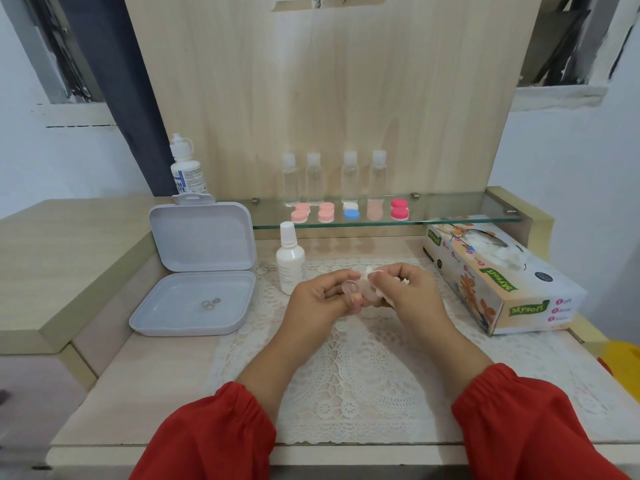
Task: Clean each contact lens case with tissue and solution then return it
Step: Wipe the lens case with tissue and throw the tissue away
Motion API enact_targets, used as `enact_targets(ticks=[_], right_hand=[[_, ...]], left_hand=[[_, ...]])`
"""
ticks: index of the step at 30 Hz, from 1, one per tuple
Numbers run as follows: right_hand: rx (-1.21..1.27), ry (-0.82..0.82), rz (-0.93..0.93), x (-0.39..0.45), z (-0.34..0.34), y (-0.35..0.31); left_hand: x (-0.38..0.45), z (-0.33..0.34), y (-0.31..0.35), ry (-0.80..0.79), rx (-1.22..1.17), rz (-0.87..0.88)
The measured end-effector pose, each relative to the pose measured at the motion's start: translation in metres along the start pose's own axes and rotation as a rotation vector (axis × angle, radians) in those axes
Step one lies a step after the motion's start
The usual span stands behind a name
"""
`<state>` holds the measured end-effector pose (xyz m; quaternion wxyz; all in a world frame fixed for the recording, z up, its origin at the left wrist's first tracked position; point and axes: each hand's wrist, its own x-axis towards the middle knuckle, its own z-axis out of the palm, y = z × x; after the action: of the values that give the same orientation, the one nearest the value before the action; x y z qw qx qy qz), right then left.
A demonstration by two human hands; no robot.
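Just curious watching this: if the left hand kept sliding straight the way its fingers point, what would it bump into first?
The left hand points right, so it would likely meet the right hand and its tissue first; they nearly touch already.

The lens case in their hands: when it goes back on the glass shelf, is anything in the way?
Nothing visible blocks it. The lens case is held above the lace mat, and the way up to the glass shelf looks open. The white bottle stands off to the left.

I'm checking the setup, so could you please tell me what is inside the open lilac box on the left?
The open lilac box holds a few small clear rings lying close together on its base. Its raised lid looks bare. What lies under the box cannot be seen.
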<state>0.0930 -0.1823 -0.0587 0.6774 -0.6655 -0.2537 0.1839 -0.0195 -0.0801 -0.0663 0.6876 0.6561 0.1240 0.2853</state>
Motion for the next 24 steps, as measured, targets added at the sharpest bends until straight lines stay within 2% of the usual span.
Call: enact_targets(ticks=[3,5,10,13,17,19,21,24], right_hand=[[0.352,-0.02,0.175,0.0026,-0.0035,-0.0043],[0.462,-0.041,0.27,0.0039,-0.0039,-0.0055],[0.643,-0.366,0.568,0.0006,-0.003,-0.0076],[0.666,-0.392,0.585,0.0001,-0.0027,-0.0084],[0.561,-0.168,0.388,0.0059,-0.0025,-0.0041],[0.497,-0.128,0.314,0.0074,-0.0038,-0.0018],[0.477,-0.183,0.349,0.0058,-0.0022,-0.002],[0.521,-0.382,0.497,0.0021,0.0013,-0.0023]], left_hand=[[0.0011,-0.0017,0.0016,0.032,-0.063,0.006],[0.0021,-0.0027,0.002,0.062,-0.06,0.024],[0.0037,-0.0042,-0.002,0.099,0.095,0.071],[0.0043,-0.0046,-0.0019,0.118,0.144,0.091],[0.004,-0.0039,-0.0003,0.128,0.19,0.105],[0.0036,-0.0033,0.0003,0.129,0.198,0.102],[0.0027,-0.0026,0.0016,0.126,0.208,0.098],[0.0025,-0.0023,0.0015,0.116,0.166,0.061]])
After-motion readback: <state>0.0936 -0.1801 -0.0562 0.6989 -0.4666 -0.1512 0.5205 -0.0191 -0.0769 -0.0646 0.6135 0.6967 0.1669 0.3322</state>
